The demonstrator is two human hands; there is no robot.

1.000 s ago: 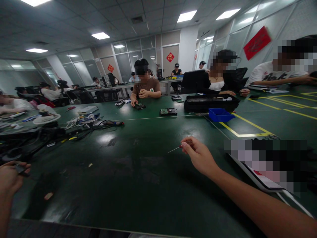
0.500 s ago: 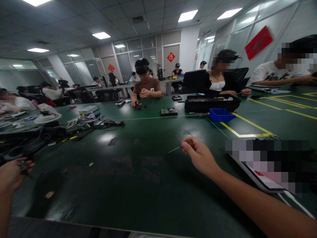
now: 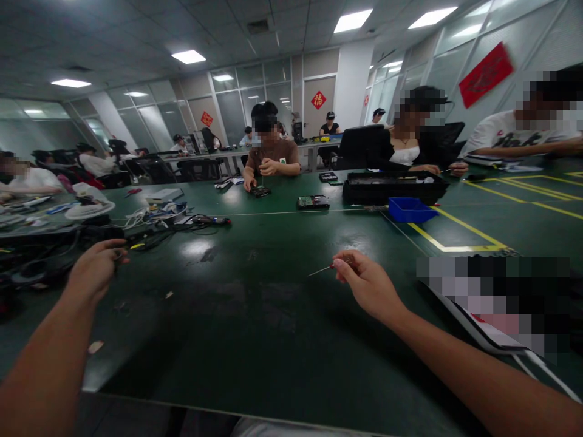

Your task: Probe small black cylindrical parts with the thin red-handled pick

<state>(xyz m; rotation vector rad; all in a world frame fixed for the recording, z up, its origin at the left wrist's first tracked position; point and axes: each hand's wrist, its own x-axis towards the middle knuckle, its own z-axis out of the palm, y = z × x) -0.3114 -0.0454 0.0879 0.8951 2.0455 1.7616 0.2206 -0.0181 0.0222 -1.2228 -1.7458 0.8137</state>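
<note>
My right hand [image 3: 362, 282] is closed round the handle of a screwdriver [image 3: 321, 271]. Its thin metal shaft points left above the green table [image 3: 237, 364], and some red shows at the collar by my thumb. On the left, my left hand [image 3: 98, 267] is raised over the table beside a heap of black cables [image 3: 155, 237]. The fingers of that hand are bent together round something small and dark, which is mostly hidden and which I cannot make out.
Across the table a person in brown [image 3: 276, 158] handles a hard drive [image 3: 259, 192]; another drive [image 3: 313, 202] lies nearer the middle. A blue bin [image 3: 411, 210] stands before a black tray [image 3: 394, 189]. At right lies a partly blurred flat device [image 3: 469, 321] with white cables. Paper scraps [image 3: 95, 347] lie left.
My left hand has moved right and upward from the left edge, with its forearm now in view. The right hand with the screwdriver stays almost in place.
</note>
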